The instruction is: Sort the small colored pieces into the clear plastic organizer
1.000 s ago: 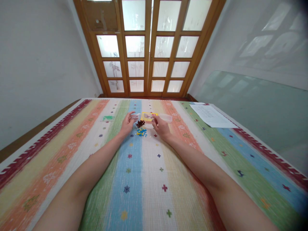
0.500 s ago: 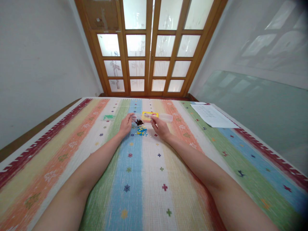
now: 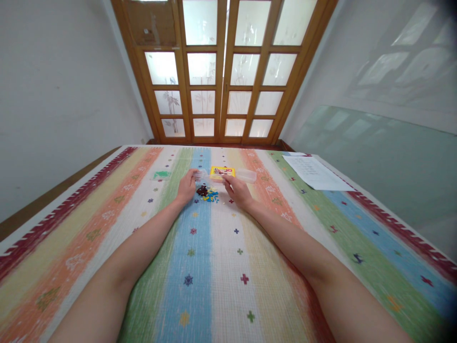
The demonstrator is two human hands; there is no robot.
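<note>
My left hand [image 3: 186, 187] is closed on one end of a small clear plastic bag [image 3: 202, 175], held up over the table. The thumb and fingers of my right hand [image 3: 236, 189] are pinched at what looks like the bag's other side. Just below and nearer to me lies a heap of small dark brown pieces [image 3: 202, 190]. It touches a scatter of small blue and yellow pieces [image 3: 211, 195]. Behind my right fingers is a yellow printed box [image 3: 223, 171], partly hidden. A clear plastic tub [image 3: 247, 176] lies right of it.
To the left of my left hand lies a flat clear packet with green in it [image 3: 161, 175]. Printed paper sheets [image 3: 316, 172] rest at the far right of the striped tablecloth [image 3: 189, 295]. A glass-paned wooden door [image 3: 223, 90] stands beyond the table.
The dark brown pieces have dropped from between my hands onto the cloth beside the blue and yellow ones. The bag now looks empty. My hands have hardly moved.
</note>
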